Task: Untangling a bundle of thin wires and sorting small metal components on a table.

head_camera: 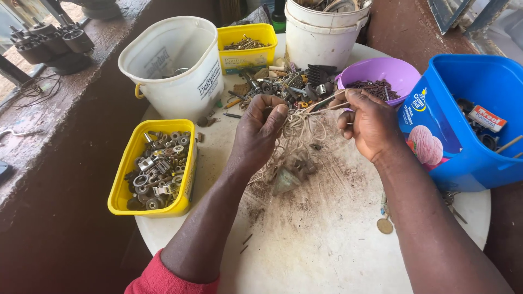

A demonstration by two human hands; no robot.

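My left hand and my right hand are raised over a round white table, both pinching a tangle of pale string. The string hangs down between them to a small greenish piece lying in dirt on the tabletop. A strand runs taut from my left fingers to my right thumb and forefinger. Behind my hands lies a heap of mixed small metal parts.
A yellow tub of nuts and washers sits at the left, a white bucket behind it. A second yellow tub, another white bucket, a purple bowl of screws and a blue tub ring the table. A coin lies near my right forearm.
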